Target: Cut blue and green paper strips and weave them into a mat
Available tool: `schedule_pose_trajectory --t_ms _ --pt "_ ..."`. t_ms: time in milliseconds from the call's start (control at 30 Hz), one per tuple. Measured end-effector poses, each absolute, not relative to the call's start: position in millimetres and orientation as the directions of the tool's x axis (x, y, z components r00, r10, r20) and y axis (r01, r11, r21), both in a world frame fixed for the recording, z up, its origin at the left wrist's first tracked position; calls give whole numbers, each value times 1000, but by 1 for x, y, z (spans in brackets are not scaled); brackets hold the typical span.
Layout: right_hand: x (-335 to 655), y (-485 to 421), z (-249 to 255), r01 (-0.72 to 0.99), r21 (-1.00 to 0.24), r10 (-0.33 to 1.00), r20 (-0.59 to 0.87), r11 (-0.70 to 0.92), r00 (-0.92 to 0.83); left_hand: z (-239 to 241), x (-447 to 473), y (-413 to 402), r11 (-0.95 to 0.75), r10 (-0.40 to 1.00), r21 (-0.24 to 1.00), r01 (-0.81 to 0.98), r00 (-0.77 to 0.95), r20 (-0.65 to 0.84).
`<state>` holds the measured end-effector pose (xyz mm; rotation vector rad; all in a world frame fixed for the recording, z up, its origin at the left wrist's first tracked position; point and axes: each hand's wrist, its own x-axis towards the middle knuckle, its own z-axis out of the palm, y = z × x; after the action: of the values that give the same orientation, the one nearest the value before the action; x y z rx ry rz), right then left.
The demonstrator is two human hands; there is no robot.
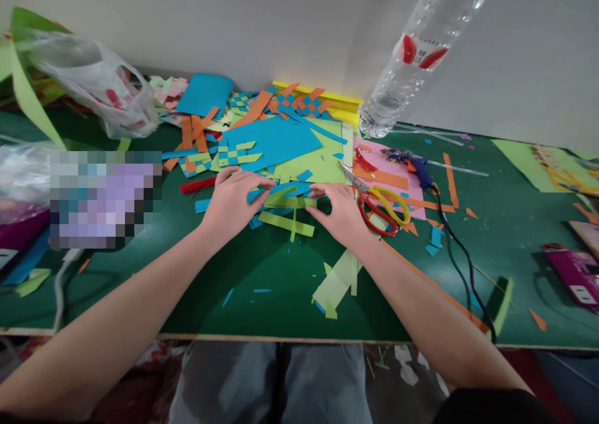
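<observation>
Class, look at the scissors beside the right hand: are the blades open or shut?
Shut: the scissors lie flat on the paper, their blades together in one line.

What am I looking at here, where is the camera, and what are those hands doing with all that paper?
This is one picture from a camera worn on a person's head, looking forward and down, so the two bare arms reaching in from the bottom are that person's own. No machine is involved.

The left hand and right hand rest on green and blue paper strips laid across each other on a green table. The fingertips press on and pinch the strips; neither hand lifts anything clear.

Behind them lies a heap of cut paper in blue, orange and green, some of it woven into checkered mats. To the right are scissors with red and yellow handles, a glue gun with a black cord, and a clear plastic bottle. A plastic bag sits at the left.
</observation>
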<state>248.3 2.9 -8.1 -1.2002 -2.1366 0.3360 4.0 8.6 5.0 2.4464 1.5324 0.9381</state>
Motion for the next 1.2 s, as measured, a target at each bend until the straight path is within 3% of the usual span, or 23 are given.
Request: schedule_pose_trajectory --t_ms 167,467,633,733,867,967,1200 --pt "246 2 -6 596 -531 798 413 602 -438 7 6 8 -474 870 457 753 321 374" --pt "245 -8 1 503 -466 685 478 728 -549 10 9 5 -673 739 389 629 541 402" --pt "245 -5 1 643 -329 701 521 692 -487 10 12 1 -717 688 463 522 638 346" --pt "245 -2 -1 749 -227 720 540 623 -435 10 12 0 -670 729 503 546 611 308" --pt "246 -3 -3 822 -167 746 544 545 -384 8 7 2 -609 786 341 716 487 379" --pt "246 -4 -4 840 -142 751 543 524 -377 4 3 6 -620 758 187 762 519 395" --pt "245 -2 -6 845 -130 778 481 519 -404 0 5 9 -665 732 154 731 597 327"
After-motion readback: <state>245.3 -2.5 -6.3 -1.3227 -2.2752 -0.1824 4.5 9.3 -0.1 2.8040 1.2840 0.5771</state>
